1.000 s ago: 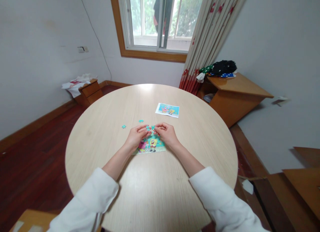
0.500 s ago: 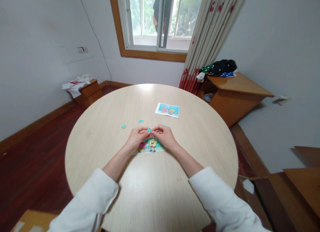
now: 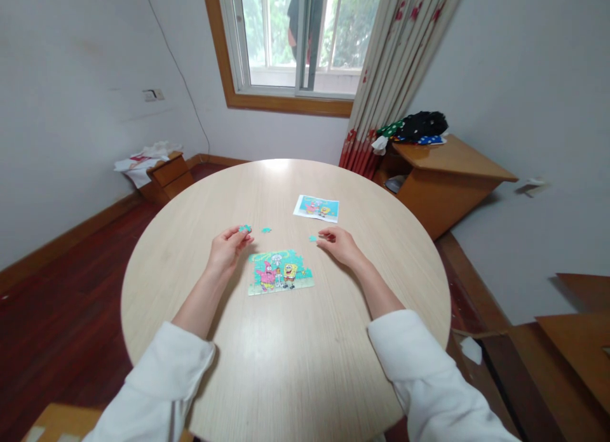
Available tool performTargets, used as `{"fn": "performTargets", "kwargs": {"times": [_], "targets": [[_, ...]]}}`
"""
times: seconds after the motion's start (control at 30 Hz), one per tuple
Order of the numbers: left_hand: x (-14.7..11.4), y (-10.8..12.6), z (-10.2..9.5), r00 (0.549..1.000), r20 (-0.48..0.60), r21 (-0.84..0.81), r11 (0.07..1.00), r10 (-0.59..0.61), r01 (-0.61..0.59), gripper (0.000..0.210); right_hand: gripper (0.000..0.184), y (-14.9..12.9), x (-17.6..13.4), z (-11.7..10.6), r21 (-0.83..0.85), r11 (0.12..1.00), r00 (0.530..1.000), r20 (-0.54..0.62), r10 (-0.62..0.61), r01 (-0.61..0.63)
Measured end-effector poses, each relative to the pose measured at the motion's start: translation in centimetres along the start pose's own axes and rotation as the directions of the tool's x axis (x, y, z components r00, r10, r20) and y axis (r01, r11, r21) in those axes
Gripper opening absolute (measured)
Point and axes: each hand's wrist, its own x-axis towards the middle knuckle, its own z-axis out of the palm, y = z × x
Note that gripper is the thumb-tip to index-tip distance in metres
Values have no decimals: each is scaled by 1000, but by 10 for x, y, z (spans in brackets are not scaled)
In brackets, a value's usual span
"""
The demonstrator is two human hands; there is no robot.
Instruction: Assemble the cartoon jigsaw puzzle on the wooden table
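A partly joined jigsaw puzzle with cartoon figures lies flat on the table between my hands, its upper right edge stepped. My left hand is closed on a small teal puzzle piece, raised to the puzzle's upper left. My right hand is to the upper right, thumb and fingers apart, beside a loose teal piece. Whether the fingertips touch that piece I cannot tell. Another loose teal piece rests above the puzzle.
A printed reference picture lies farther back on the round wooden table. Beyond the table are a wooden cabinet with clothes on top, a curtain and a low wooden stand at the left.
My hands have parted from above the puzzle, uncovering it. The left went up and left with a piece; the right moved right to the loose piece. The piece at far left no longer shows.
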Motion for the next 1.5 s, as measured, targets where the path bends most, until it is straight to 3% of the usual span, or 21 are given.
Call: {"fn": "performTargets", "kwargs": {"times": [0.13, 0.3, 0.47, 0.97, 1.1, 1.23, 1.37, 1.5], "targets": [[3, -1, -3, 999, -35, -52, 999, -1, -1, 19, 28, -2, -1, 7, -98, 994, 998, 43, -38, 42], [5, -3, -4, 999, -45, -71, 997, -21, 18, 18, 15, -6, 3, 13, -251, 964, 994, 93, -65, 87], [6, -4, -5, 997, -65, -72, 997, -31, 26, 20, 10, -6, 4, 14, -301, 949, 991, 114, -63, 95], [3, -2, -3, 992, -89, -96, 992, -87, 79, 15, 6, -9, 0, 14, -225, 965, 981, 169, -99, 136], [5, -3, -4, 993, -80, -101, 992, -84, 76, 14, 6, -6, 1, 16, -162, 983, 993, 92, -72, 86], [6, -4, -4, 994, -76, -102, 992, -81, 73, 14, 18, -6, 1, 18, -247, 968, 998, 3, -55, 54], [6, -4, -4, 993, -75, -104, 991, -87, 79, 13, 14, -11, 1, 21, -339, 940, 998, 55, -31, 48], [5, -4, -4, 994, -72, -112, 991, -85, 77, 12, 9, -13, 0, 19, -304, 950, 994, 98, -38, 67]]}}
